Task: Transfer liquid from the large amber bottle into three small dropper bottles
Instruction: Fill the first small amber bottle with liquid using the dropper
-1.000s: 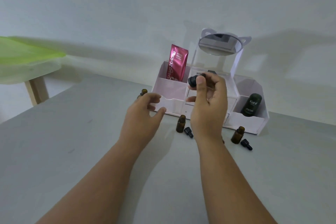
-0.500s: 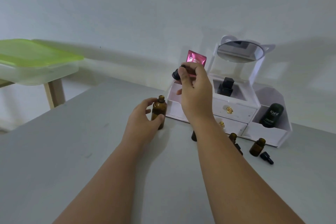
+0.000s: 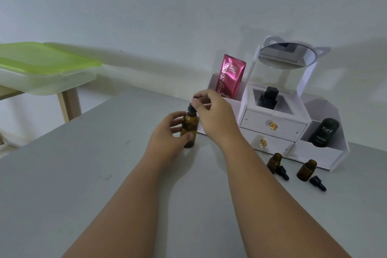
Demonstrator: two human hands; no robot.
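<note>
The large amber bottle (image 3: pixel 189 129) stands upright on the grey table (image 3: pixel 83 174), left of the white organizer. My left hand (image 3: pixel 169 138) wraps around its body. My right hand (image 3: pixel 213 113) pinches the black dropper cap (image 3: pixel 192 108), which sits at the bottle's mouth. Two small amber dropper bottles (image 3: pixel 274 162) (image 3: pixel 306 170) stand open to the right, each with a black dropper cap (image 3: pixel 283 173) (image 3: pixel 317 182) lying beside it. A third small bottle is hidden behind my right forearm.
A white cosmetics organizer (image 3: pixel 276 130) with drawers and a round mirror (image 3: pixel 286 55) stands at the back, holding a pink sachet (image 3: pixel 230 76), a black perfume bottle (image 3: pixel 269 97) and a dark tube (image 3: pixel 323 132). A green-lidded plastic box (image 3: pixel 41 67) rests on a wooden stand at left.
My right hand came down from in front of the organizer with the dropper cap to the large bottle's mouth. My left hand closed around the large bottle. The camera view shifted left.
</note>
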